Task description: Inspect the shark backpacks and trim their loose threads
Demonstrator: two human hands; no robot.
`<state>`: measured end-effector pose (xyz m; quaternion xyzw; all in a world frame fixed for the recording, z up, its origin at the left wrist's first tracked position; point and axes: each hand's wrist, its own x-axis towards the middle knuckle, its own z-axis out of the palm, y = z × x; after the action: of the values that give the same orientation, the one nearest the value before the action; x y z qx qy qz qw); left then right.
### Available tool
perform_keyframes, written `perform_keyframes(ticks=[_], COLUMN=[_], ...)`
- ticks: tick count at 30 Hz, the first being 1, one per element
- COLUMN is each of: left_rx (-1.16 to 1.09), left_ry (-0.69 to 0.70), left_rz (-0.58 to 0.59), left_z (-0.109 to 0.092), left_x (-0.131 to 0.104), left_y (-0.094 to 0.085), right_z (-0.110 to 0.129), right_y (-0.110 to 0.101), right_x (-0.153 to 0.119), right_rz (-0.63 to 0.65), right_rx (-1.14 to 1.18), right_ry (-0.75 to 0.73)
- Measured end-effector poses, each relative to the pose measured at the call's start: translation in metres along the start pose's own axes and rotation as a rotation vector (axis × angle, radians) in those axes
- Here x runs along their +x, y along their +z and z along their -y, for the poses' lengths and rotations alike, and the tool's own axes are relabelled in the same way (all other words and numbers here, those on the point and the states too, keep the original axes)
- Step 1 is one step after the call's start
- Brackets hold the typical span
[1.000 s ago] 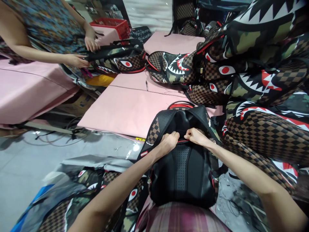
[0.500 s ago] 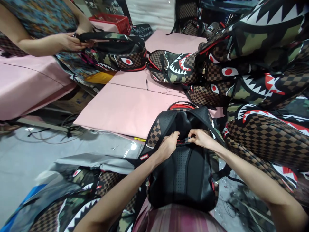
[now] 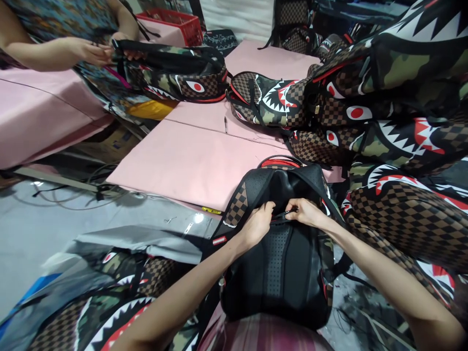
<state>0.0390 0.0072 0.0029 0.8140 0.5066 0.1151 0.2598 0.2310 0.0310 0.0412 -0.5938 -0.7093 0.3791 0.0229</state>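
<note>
A black backpack (image 3: pixel 274 273) rests upright on my lap against the table edge, its padded back panel facing me. My left hand (image 3: pixel 259 224) is closed on the left part of the opening's edge, near the base of the checkered shoulder strap (image 3: pixel 236 207). My right hand (image 3: pixel 304 212) pinches the zipper (image 3: pixel 281 216) at the right part of that opening. The two hands are a short gap apart. What lies inside the opening is dark and hidden.
The pink table (image 3: pixel 183 161) holds a pen (image 3: pixel 225 125) and a yellow tape measure (image 3: pixel 211 210). Shark-print backpacks (image 3: pixel 395 209) are piled at the right, more (image 3: pixel 120 302) at the lower left. Across the table a person's hands (image 3: pixel 98 52) hold another backpack (image 3: pixel 183 73).
The view has shifted slightly. The other person's hands and the strap they hold have moved a little left. My hands keep their places on the backpack.
</note>
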Motion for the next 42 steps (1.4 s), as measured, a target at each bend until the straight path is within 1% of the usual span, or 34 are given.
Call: perform_keyframes(ticks=[4,8,10,12,14,17,20,22,26,29,31,35,40,42], left_rx=[-0.067,-0.105,-0.106,-0.087,-0.048,0.058,0.133,0.127,0.141,0.158,0.16,0.145,0.094,0.079], left_ry=[-0.079,-0.08,-0.072,-0.058,-0.02,0.138,0.308,0.358,0.337,0.319,0.309,0.299,0.293,0.302], left_rz=[-0.054,-0.082,-0.091,-0.108,-0.125,-0.171,-0.309,-0.435,-0.67,-0.758,-0.767,-0.735,-0.7,-0.694], left_z=[-0.001,0.001,0.002,0.002,0.002,0.003,0.009,0.014,0.017,0.016,0.015,0.016,0.017,0.017], left_x=[0.0,-0.001,-0.001,-0.001,-0.004,-0.013,-0.024,-0.029,-0.029,-0.027,-0.026,-0.025,-0.024,-0.024], left_y=[-0.001,0.002,0.003,0.005,0.006,0.01,0.019,0.026,0.034,0.035,0.035,0.037,0.038,0.039], right_z=[-0.002,-0.007,-0.009,-0.01,-0.008,-0.001,0.005,0.007,0.009,0.013,0.015,0.016,0.013,0.011], right_y=[0.005,0.005,0.001,-0.003,-0.008,-0.01,-0.009,-0.008,-0.008,-0.009,-0.011,-0.01,-0.005,-0.003], right_x=[0.004,0.009,0.009,0.006,0.002,-0.002,-0.001,0.001,0.003,0.003,0.004,0.007,0.011,0.012], right_rz=[-0.012,-0.004,-0.014,-0.018,-0.018,-0.02,-0.008,0.001,0.033,0.054,0.056,0.063,0.05,0.046], right_rx=[0.07,0.343,0.4,0.308,0.149,-0.03,-0.101,-0.12,-0.14,-0.156,-0.176,-0.191,-0.16,-0.108], right_ry=[-0.004,-0.046,-0.045,-0.027,-0.001,0.036,0.053,0.06,0.059,0.066,0.077,0.073,0.065,0.069])
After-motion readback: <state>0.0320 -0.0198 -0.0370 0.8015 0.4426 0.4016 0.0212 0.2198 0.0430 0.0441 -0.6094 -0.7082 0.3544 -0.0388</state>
